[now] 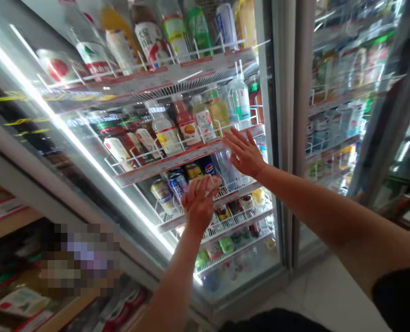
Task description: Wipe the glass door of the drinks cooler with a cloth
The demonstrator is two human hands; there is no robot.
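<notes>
My left hand [199, 200] is closed around a crumpled pale pink cloth [211, 185], held up in front of the drink cooler's glass, at the height of the can shelf. Part of the cloth is hidden by my fingers. Higher and to the right, my right hand [243, 152] is open, with fingers stretched out and nothing in it. It is nearest to the shelf rail [208, 148] of the middle row; I cannot tell whether it touches the glass. Behind the hands stand a red-pink drink bottle [187, 122], a yellow bottle [218, 110] and a dark blue can [209, 167].
Bottles fill the top shelf [177, 74]. A bright light strip [62, 124] runs down the cooler's left side. On the right, a metal door frame [288, 138] separates a second cooler [336, 110]. Wooden shelves [11, 226] with goods stand at lower left. The tiled floor [315, 290] shows below.
</notes>
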